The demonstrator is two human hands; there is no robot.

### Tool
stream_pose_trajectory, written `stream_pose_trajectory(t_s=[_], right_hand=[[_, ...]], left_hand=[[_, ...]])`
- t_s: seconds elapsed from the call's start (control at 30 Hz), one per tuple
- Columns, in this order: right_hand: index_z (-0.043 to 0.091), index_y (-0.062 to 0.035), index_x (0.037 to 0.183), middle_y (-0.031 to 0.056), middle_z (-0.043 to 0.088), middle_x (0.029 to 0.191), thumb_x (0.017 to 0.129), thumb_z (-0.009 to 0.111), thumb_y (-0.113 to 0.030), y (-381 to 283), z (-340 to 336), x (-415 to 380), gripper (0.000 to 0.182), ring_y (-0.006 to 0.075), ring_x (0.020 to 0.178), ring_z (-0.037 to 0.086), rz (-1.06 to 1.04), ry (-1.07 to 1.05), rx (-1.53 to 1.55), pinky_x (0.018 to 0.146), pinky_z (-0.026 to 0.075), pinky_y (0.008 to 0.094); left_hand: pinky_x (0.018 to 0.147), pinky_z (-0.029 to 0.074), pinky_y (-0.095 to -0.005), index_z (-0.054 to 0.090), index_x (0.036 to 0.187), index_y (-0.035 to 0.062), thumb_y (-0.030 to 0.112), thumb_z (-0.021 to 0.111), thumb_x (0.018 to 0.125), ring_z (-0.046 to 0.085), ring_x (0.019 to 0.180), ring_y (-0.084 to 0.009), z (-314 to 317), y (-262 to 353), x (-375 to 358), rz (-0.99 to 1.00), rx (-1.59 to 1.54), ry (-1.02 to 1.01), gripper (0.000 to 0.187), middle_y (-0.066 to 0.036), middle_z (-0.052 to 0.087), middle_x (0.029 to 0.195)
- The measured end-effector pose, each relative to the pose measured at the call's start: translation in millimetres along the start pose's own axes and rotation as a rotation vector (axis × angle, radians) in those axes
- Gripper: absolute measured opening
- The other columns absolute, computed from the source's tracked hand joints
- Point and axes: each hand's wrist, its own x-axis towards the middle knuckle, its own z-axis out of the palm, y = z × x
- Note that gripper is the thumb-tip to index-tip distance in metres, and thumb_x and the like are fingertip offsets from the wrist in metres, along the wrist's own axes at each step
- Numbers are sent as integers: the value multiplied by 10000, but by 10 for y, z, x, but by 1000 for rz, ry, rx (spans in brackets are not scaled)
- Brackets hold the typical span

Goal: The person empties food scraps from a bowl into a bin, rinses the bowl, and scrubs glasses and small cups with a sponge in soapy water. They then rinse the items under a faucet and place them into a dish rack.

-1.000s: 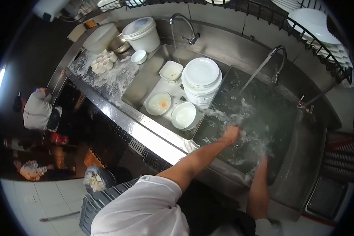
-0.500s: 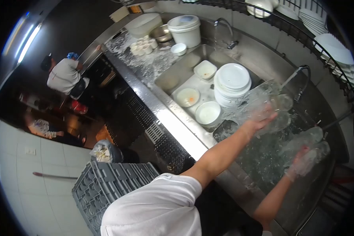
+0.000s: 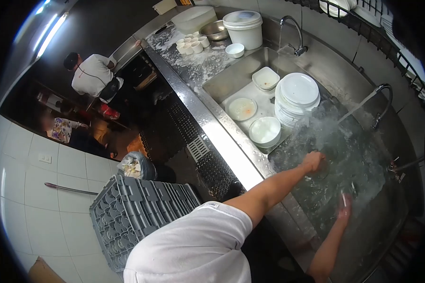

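Observation:
My left hand is closed at the surface of the water-filled sink, its fingertips turned down into the water. Something clear shows faintly below it, too blurred to name. Under the churning water, my right hand is partly submerged; splashes and glare hide its fingers. A pale streak lies by its fingers. Beyond my left hand stands a stack of white plates on the sink's ledge. A running faucet pours into the water.
White bowls, a square dish and a plate sit in the adjoining basin. A white bucket and small cups stand on the soapy counter. Grey crates are stacked behind me. Two people are farther off.
Both hands have gone down into the water; the clear vessels that were near them above the surface are no longer distinct. The view has shifted slightly, and splashing has spread.

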Motion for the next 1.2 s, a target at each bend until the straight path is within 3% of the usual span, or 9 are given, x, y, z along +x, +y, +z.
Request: stream_pose_trajectory(t_s=[0.27, 0.33, 0.4, 0.5, 0.53, 0.57, 0.73, 1.07, 1.2], right_hand=[[522, -46, 1256, 95, 551, 1206, 884, 577, -255, 247, 12, -165, 430, 272, 1144, 493, 49, 263, 93, 952, 435, 372], [494, -12, 1267, 127, 518, 1240, 909, 528, -222, -93, 342, -382, 417, 317, 1198, 450, 97, 317, 511, 997, 420, 429], [422, 53, 1302, 187, 451, 1316, 929, 453, -148, -675, 904, -869, 425, 376, 1291, 357, -58, 289, 758, 1074, 355, 529], [365, 9, 1374, 220, 406, 1390, 851, 502, -55, -1065, 857, -730, 544, 351, 1304, 369, -513, -341, 893, 1083, 343, 457], [418, 10, 1340, 213, 454, 1355, 842, 519, -61, -1384, 899, -695, 513, 345, 1264, 427, -286, -806, 936, 1068, 363, 444], [506, -18, 1268, 199, 487, 1329, 833, 543, -42, -1648, 1114, -644, 437, 339, 1204, 487, -630, -737, 800, 1042, 396, 426], [589, -81, 1013, 130, 581, 1143, 795, 606, 4, -2219, 1965, -982, 234, 294, 1074, 556, -540, -265, 415, 978, 448, 470], [480, -75, 1127, 105, 529, 1034, 742, 695, -28, -509, 2013, -1191, 443, 282, 986, 588, -102, -42, -18, 891, 519, 504], [512, -54, 1167, 116, 543, 1077, 795, 650, -80, 186, 1452, -805, 397, 272, 975, 582, 41, -31, 16, 807, 498, 334]], left_hand=[[894, 470, -429, 670, 1054, 97, 338, 600, 821, 622, 965, -328, 967, -996, 208, 96, 159, -80, 343, -142, 649, 1087], [894, 472, -453, 638, 1113, 89, 387, 566, 866, 620, 950, -327, 605, -597, 49, -360, -1117, 3, 394, -127, 625, 1132], [887, 480, -461, 587, 1185, 107, 361, 540, 907, 610, 974, -300, -66, -140, -131, -255, -1926, -288, 379, -110, 611, 1133], [888, 470, -398, 529, 1210, 132, 271, 545, 902, 550, 1014, -244, -719, 322, -11, 65, -1402, -58, 338, -58, 562, 1136], [858, 475, -369, 533, 1178, 138, 265, 584, 883, 545, 970, -219, -930, 385, 81, 65, -1634, -112, 325, -49, 559, 1088], [827, 479, -340, 537, 1146, 145, 259, 623, 863, 541, 926, -194, -1143, 456, 165, 52, -1879, -170, 317, -39, 556, 1040], [724, 581, -320, 547, 1150, 86, 198, 607, 895, 624, 900, -257, -1893, 112, 246, 186, -2257, -505, 286, -126, 602, 1123], [642, 561, -295, 446, 1162, 179, 142, 679, 846, 609, 828, -296, -2697, -894, -457, 129, -2091, -99, 395, -98, 547, 1019], [744, 547, -365, 567, 1047, 250, 106, 640, 867, 607, 872, -300, -3032, -1044, -1034, 258, -2053, 169, 242, -21, 600, 924]])
